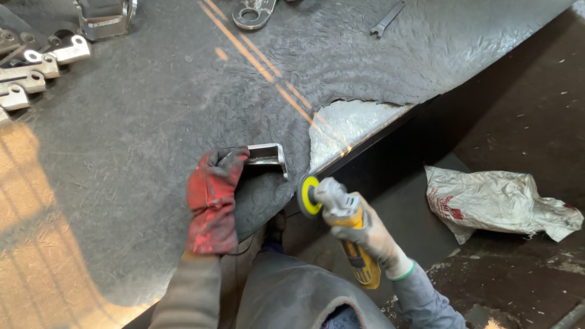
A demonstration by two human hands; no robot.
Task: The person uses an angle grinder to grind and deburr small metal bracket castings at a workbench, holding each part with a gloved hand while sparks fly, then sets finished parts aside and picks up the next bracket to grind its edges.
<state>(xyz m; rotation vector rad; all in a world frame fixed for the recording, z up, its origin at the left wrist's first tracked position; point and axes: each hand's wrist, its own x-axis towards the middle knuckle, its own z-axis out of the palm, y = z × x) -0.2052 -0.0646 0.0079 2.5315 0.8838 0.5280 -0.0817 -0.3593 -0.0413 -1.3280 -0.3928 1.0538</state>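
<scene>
My left hand [213,204], in a red and grey glove, presses down on a bent metal bracket [268,156] at the edge of the mat-covered workbench [152,122]. In a pale glove, my right hand [372,234] grips a yellow angle grinder [344,228] with a yellow-green disc [309,196]. The disc is just right of the bracket's end. Orange spark streaks [268,73] fly from it across the bench toward the top of the view.
Several similar metal brackets [30,67] lie at the bench's far left. A metal part with a hole [253,13] and a spanner [387,19] lie at the top. A crumpled white sack [496,201] lies on the floor to the right. The mat is torn, with bare metal [347,122] showing.
</scene>
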